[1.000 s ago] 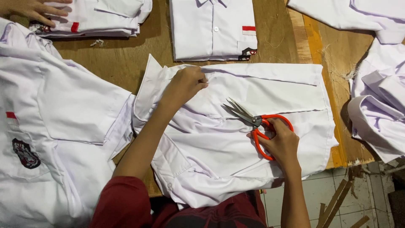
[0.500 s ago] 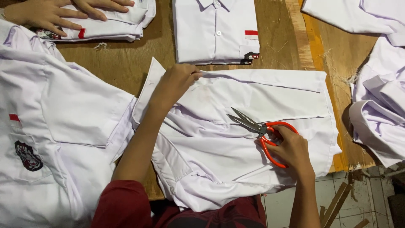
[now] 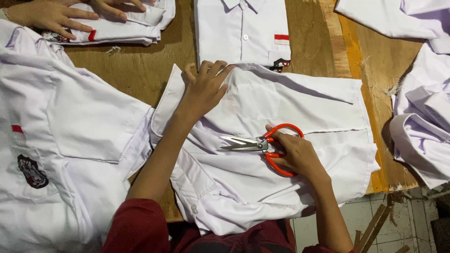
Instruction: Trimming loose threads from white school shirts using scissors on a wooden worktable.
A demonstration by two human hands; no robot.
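Observation:
A white shirt (image 3: pixel 300 112) lies spread on the wooden table (image 3: pixel 140 70) in front of me. My left hand (image 3: pixel 204 89) presses flat on its upper left part, fingers apart. My right hand (image 3: pixel 295 154) grips the red handles of a pair of scissors (image 3: pixel 262 145). The steel blades point left, slightly apart, and rest on the shirt's middle.
A folded white shirt (image 3: pixel 241 30) with a red pocket label lies at the top centre. Another person's hands (image 3: pixel 51 16) rest on a folded shirt at the top left. More white shirts lie at the left (image 3: pixel 56 140) and right (image 3: pixel 422 126). The table's edge is near the bottom right.
The scissors have swung so the blades point left rather than up-left. My left hand has flattened on the shirt. The other person's hands have come further into view at the top left.

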